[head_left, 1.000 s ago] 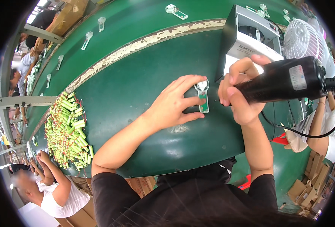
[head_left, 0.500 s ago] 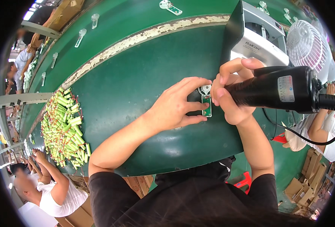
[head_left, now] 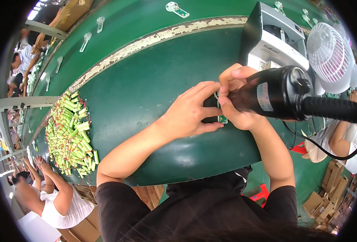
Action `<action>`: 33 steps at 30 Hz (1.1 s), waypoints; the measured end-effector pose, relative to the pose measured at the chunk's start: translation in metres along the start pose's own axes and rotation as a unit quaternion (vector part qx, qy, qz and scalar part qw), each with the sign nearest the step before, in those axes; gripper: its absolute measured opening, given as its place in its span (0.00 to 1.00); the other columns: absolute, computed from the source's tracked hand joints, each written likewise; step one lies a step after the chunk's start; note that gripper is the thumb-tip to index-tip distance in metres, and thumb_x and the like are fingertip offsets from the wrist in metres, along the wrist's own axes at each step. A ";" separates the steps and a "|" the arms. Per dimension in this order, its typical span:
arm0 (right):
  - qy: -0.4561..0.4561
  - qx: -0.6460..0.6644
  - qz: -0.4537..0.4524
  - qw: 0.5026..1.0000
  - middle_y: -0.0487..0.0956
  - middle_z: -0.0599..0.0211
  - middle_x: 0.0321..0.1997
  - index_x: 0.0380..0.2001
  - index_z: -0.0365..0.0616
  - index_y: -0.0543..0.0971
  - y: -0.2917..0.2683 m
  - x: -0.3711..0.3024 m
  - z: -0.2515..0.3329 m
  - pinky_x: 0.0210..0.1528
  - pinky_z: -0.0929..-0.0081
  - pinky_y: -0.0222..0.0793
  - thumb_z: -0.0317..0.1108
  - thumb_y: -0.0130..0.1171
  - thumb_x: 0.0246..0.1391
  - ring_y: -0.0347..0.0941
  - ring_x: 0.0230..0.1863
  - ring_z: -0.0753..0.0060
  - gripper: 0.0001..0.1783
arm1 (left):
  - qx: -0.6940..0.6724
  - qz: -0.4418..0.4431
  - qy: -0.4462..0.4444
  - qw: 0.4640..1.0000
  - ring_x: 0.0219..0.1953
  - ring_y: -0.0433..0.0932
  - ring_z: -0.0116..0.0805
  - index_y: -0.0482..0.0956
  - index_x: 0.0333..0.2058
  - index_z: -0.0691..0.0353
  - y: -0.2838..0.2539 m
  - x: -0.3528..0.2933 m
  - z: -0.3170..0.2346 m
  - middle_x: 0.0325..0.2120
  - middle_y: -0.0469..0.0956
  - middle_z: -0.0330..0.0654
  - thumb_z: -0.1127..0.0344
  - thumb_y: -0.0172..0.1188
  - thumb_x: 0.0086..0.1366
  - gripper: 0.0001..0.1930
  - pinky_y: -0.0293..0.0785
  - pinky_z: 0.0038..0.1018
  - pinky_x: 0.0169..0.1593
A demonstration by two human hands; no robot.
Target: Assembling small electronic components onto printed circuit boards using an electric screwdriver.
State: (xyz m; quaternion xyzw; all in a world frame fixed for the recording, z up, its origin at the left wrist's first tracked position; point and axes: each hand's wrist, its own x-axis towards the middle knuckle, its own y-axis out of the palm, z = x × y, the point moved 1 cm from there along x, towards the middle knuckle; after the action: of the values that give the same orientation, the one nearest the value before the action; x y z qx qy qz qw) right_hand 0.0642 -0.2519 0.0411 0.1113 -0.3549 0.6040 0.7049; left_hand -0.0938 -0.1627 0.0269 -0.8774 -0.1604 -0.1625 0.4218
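My right hand [head_left: 245, 117] is wrapped round the front of a black electric screwdriver [head_left: 279, 94], whose thick cable runs off to the right. The tool leans over a small plastic casing with a green circuit board [head_left: 223, 119]. From the left, my left hand [head_left: 190, 107] steadies that casing on the green bench, with its fingers and thumb along the side. Both hands nearly meet there. The screwdriver's tip and most of the casing are hidden behind my fingers.
Green battery cells with red wires [head_left: 69, 133] are heaped at the left. A silver-and-black screw feeder [head_left: 273, 52] and a white fan [head_left: 327, 52] stand at the far right. Similar casings [head_left: 177, 10] lie beyond a worn ledge [head_left: 146, 38]. Other people work at both sides.
My right hand has shifted slightly left, and the screwdriver's rear end has swung left and up toward a steeper tilt. Less of the casing shows now. My left hand stays nearly in place.
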 end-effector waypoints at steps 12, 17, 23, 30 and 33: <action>0.098 0.247 -0.206 0.942 0.68 0.59 0.38 0.66 0.48 0.53 -0.010 0.003 0.011 0.20 0.74 0.68 0.14 0.49 0.53 0.65 0.17 0.75 0.39 | 0.192 -0.040 -0.183 0.963 0.48 0.78 0.47 0.79 0.30 0.59 -0.064 0.025 0.041 0.48 0.76 0.49 0.60 0.72 0.43 0.16 0.76 0.41 0.52; 0.143 0.259 -0.194 0.935 0.69 0.59 0.36 0.65 0.46 0.56 0.001 0.005 0.009 0.20 0.75 0.69 0.13 0.50 0.50 0.66 0.19 0.76 0.39 | 0.381 -0.143 -0.208 0.889 0.63 0.68 0.58 0.79 0.46 0.57 -0.102 0.041 0.141 0.64 0.65 0.60 0.59 0.67 0.58 0.18 0.71 0.46 0.61; 0.110 0.260 -0.204 0.937 0.69 0.59 0.36 0.67 0.46 0.52 -0.007 0.010 0.014 0.20 0.75 0.69 0.14 0.53 0.51 0.66 0.18 0.75 0.42 | 0.276 -0.091 -0.254 0.922 0.70 0.60 0.58 0.67 0.66 0.53 -0.093 0.082 0.206 0.70 0.55 0.59 0.41 0.61 0.64 0.37 0.64 0.44 0.68; -0.088 0.193 -0.265 0.940 0.70 0.58 0.46 0.74 0.58 0.50 -0.064 0.015 0.036 0.20 0.73 0.67 0.20 0.50 0.58 0.63 0.20 0.77 0.44 | 0.248 -0.135 -0.195 0.939 0.62 0.67 0.55 0.72 0.57 0.63 -0.081 0.087 0.171 0.59 0.68 0.55 0.51 0.67 0.58 0.33 0.68 0.42 0.64; -0.076 0.123 -0.318 0.937 0.72 0.59 0.40 0.58 0.38 0.62 -0.085 0.009 0.041 0.23 0.71 0.71 0.24 0.52 0.57 0.66 0.18 0.73 0.25 | 0.181 -0.093 -0.076 0.976 0.57 0.70 0.53 0.73 0.49 0.62 -0.060 0.066 0.092 0.51 0.72 0.52 0.63 0.71 0.49 0.29 0.69 0.42 0.62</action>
State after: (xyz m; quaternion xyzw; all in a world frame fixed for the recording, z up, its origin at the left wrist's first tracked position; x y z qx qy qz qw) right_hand 0.1284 -0.2894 0.0994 0.3502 -0.2766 0.3767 0.8117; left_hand -0.0458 -0.0452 0.0418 -0.7777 -0.2993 -0.1021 0.5432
